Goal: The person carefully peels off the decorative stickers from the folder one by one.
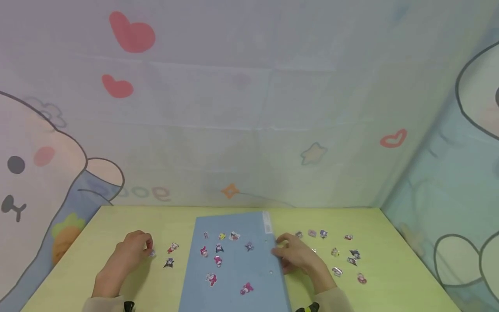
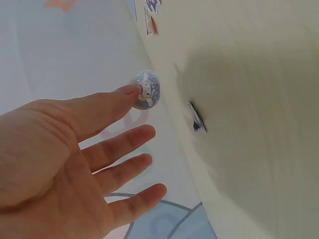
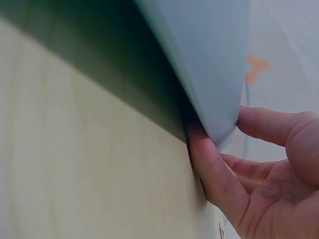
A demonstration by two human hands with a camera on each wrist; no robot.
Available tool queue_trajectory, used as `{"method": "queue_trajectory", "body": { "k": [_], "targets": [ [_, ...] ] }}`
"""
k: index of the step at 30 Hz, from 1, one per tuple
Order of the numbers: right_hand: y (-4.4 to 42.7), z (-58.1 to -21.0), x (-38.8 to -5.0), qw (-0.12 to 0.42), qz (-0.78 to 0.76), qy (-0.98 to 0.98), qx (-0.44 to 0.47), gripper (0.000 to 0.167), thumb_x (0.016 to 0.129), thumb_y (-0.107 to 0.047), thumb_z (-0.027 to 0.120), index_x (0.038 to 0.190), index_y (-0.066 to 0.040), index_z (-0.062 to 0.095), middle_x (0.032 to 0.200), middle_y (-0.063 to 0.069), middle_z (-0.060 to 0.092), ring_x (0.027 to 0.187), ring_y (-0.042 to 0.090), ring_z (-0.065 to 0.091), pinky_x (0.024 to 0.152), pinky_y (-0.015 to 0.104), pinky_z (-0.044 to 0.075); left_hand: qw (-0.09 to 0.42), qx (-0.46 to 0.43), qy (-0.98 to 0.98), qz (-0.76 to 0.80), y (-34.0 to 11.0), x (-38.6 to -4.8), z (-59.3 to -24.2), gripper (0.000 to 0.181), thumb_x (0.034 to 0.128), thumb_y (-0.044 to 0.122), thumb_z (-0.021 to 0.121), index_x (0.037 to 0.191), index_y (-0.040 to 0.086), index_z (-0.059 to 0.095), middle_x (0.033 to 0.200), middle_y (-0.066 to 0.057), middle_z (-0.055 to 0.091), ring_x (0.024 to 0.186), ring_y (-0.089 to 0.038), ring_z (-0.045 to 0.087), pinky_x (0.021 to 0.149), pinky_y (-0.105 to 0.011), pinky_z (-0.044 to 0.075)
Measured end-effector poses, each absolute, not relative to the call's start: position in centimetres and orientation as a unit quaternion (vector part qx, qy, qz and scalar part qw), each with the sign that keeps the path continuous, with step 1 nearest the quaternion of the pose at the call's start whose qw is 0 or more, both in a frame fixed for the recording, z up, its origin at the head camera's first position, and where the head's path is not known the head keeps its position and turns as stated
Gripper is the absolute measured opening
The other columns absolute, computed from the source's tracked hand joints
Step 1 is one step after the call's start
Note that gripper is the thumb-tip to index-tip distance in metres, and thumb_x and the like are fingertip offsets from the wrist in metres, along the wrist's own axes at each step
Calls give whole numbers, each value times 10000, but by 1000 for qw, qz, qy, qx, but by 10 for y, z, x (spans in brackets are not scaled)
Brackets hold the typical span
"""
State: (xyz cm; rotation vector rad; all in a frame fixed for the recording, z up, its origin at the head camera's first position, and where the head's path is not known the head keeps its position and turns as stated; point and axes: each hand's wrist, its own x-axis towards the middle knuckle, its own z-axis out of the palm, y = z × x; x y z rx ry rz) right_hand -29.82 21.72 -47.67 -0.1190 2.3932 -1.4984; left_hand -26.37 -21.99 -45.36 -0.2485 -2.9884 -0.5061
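My left hand [image 1: 128, 253] is over the left part of the table, its thumb pinching a round sticker [image 2: 149, 92] with a cartoon character on it. The index finger is hidden behind that sticker in the left wrist view; the other fingers are spread. A blue folder [image 1: 234, 299] bears several cartoon stickers and lies in the middle, its right side tilted up off the tabletop. At that right edge my right hand [image 1: 298, 255] grips the folder between thumb and fingers, as the right wrist view also shows.
Two loose stickers, one red and white [image 1: 173, 247] and one dark [image 1: 169, 263], lie left of the folder. Several more, among them a red one [image 1: 361, 278], are scattered to its right. A printed cloth [image 1: 249, 108] hangs behind the yellow table [image 1: 390, 286].
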Motion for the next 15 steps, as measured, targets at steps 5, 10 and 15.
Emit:
{"method": "queue_trajectory", "body": {
  "k": [5, 10, 15],
  "targets": [
    [216, -476, -299, 154, -525, 836, -43, 496, 912, -122, 661, 1315, 68, 445, 888, 159, 599, 663, 263, 632, 574, 400, 570, 48, -101, -982, -151, -218, -273, -456, 190, 851, 31, 729, 793, 117, 570, 894, -43, 549, 886, -317, 533, 644, -528, 447],
    [216, -477, -299, 160, -531, 831, -47, 504, 909, -126, 664, 1314, 72, 440, 889, 158, 601, 664, 259, 631, 583, 418, 570, 29, -103, -986, -129, -210, -280, -459, 196, 855, 32, 728, 800, 116, 560, 874, -43, 521, 893, -328, 511, 664, -534, 437],
    [218, -477, -300, 158, -533, 830, -45, 499, 908, -121, 665, 1312, 66, 441, 890, 162, 597, 656, 253, 627, 572, 407, 569, 13, -99, -989, -111, -205, -282, -461, 165, 872, 65, 722, 826, 124, 575, 884, -38, 521, 1005, -386, 508, 704, -560, 439]
  ]
}}
